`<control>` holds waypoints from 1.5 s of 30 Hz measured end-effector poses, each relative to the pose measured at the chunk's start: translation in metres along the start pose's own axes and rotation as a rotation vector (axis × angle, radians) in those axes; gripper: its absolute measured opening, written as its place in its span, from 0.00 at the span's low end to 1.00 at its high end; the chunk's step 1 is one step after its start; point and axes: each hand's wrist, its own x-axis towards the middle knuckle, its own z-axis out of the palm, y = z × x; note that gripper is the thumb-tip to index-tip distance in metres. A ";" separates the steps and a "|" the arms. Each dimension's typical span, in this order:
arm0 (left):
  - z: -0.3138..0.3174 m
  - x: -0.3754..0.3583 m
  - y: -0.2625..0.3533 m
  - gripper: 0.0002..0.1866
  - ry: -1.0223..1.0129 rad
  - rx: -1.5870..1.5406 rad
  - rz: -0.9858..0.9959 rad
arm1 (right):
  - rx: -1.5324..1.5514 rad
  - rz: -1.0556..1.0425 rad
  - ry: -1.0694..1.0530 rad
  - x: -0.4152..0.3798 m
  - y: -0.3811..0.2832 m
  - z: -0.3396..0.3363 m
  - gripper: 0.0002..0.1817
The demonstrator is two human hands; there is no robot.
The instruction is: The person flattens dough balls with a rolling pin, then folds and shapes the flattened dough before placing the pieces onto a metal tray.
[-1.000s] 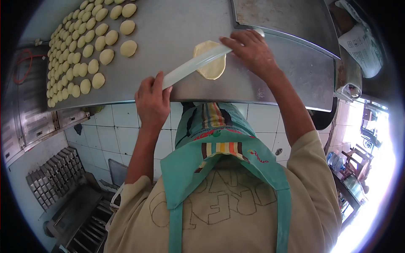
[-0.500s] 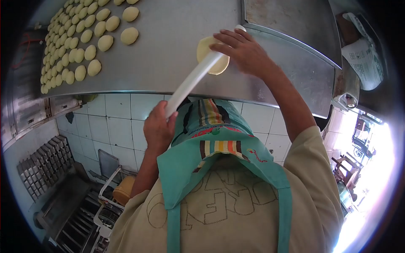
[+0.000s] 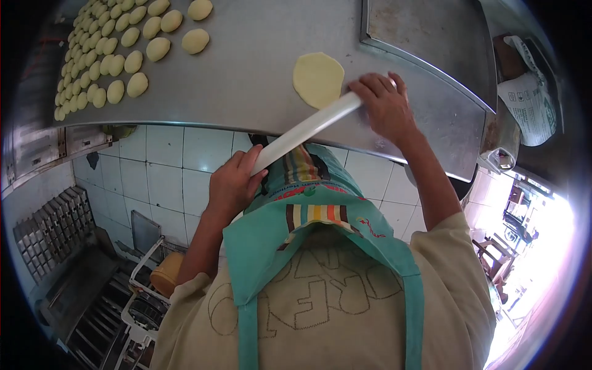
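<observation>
A white rolling pin slants across the front edge of the metal table. Its lower left end is in my left hand, fingers wrapped round it, just off the table's edge. My right hand is closed round the upper right end, over the tabletop and slightly blurred. Just beyond the pin lies a flat, roughly round sheet of dough, its lower edge close to the pin. Many dough balls sit in loose rows at the left of the table.
A metal tray lies at the table's back right. Past it are a printed plastic bag and a clear container. Below left stand metal racks and an orange-brown container. The table's front edge is by my apron.
The rolling pin has come off the dough towards me, its far end lower and further right. My right hand moved with it, and the dough now shows whole.
</observation>
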 end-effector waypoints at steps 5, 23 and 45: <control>-0.039 0.052 -0.018 0.29 0.110 0.244 0.307 | 0.098 0.196 -0.184 -0.042 -0.012 -0.044 0.33; -0.034 0.194 -0.057 0.39 0.010 0.266 0.840 | 0.584 0.707 -0.123 -0.107 -0.151 -0.030 0.42; -0.012 0.279 -0.029 0.29 0.045 0.196 1.016 | 0.238 0.903 0.014 -0.092 -0.127 -0.032 0.35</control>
